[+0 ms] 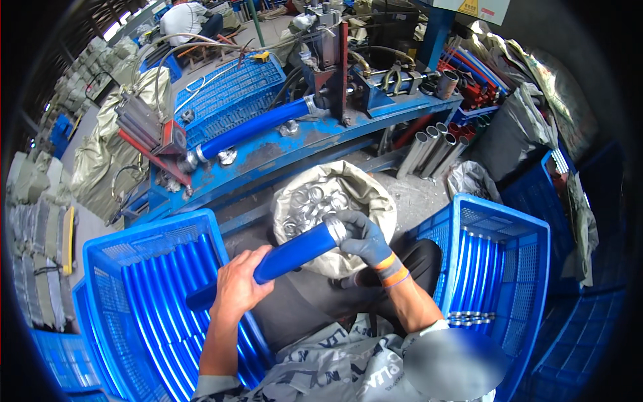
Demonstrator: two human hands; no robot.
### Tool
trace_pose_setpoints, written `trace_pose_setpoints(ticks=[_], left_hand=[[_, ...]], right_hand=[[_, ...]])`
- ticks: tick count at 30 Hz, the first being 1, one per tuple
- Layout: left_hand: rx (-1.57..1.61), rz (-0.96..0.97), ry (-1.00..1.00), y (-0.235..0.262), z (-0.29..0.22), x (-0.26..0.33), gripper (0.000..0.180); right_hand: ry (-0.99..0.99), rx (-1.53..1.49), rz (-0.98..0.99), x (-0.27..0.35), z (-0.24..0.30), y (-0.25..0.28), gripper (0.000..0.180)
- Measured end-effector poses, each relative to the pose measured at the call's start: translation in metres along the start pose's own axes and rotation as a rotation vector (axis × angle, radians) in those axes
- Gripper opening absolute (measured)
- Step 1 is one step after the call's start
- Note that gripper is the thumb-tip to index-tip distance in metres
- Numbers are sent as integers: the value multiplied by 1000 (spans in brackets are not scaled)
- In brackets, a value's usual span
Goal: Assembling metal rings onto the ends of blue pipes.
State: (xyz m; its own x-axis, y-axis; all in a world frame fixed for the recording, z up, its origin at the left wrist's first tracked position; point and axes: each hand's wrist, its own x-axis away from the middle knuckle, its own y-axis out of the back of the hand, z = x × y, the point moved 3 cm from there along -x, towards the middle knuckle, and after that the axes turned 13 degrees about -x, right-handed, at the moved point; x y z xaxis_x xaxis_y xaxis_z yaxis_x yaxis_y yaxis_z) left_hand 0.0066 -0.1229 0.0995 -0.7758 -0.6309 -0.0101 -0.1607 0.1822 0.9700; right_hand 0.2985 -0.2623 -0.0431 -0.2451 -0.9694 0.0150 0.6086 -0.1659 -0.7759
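I hold a blue tube point(291, 258) across my lap, its far end tilted up over the sack of metal rings point(321, 201) on the floor in front of me. My bare left hand point(238, 285) is wrapped round its middle to steady it, while my gloved right hand point(362, 238) is closed on the silver ring point(335, 228) at the tube's tip. A blue crate point(134, 301) of bare tubes sits at my left, another crate point(499, 268) at my right.

Both forearms rise from the lower edge, sleeves pushed up. The bare left hand point(236, 287) is curled shut in a grip; the gloved right hand point(365, 240) is closed too, wrist bent inward
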Motion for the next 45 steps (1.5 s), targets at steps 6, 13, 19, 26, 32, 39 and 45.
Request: trace_pose_setpoints(ticks=[6, 13, 19, 26, 32, 39, 45], left_hand=[[51, -124, 32, 16, 1, 15, 67], [-68, -41, -52, 23, -3, 14, 73], [-74, -32, -45, 17, -1, 16, 74], [-67, -59, -40, -5, 5, 14, 73], [444, -188, 174, -12, 37, 21, 82], [1139, -703, 331, -26, 67, 37, 60], [1498, -900, 618, -58, 92, 69, 52]], right_hand=[[153, 464, 75, 2, 20, -19, 106], [16, -66, 116, 6, 7, -32, 116], [7, 222, 91, 14, 13, -40, 85], [10, 422, 88, 4, 12, -32, 83], [25, 453, -213, -69, -20, 67, 63], [-221, 1587, -380, -114, -143, 142, 63], [-305, 877, -504, -110, -188, 165, 40]])
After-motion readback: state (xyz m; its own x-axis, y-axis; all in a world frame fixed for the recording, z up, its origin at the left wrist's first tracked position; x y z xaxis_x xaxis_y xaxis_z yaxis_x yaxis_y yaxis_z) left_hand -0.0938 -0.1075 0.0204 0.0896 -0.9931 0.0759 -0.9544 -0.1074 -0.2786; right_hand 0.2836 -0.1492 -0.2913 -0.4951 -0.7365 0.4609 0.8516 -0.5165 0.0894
